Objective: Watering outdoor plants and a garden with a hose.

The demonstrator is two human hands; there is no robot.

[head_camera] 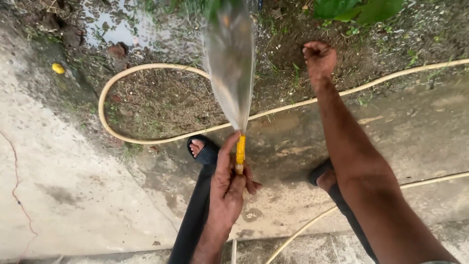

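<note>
Nozzle [240,151], yellow, sits upright over the concrete [73,195] near its border with the soil [161,102], gripped in the left hand [229,183], fingers wrapped shut, thumb laid along it. A fan of water [229,63] sprays from it onto the soil. The right hand [318,57] is curled closed over the soil, holding nothing visible. The cream hose [110,83] loops across the soil.

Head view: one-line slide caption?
Left hand grips yellow nozzle fanning water over soil; right hand raised, fisted.
</note>
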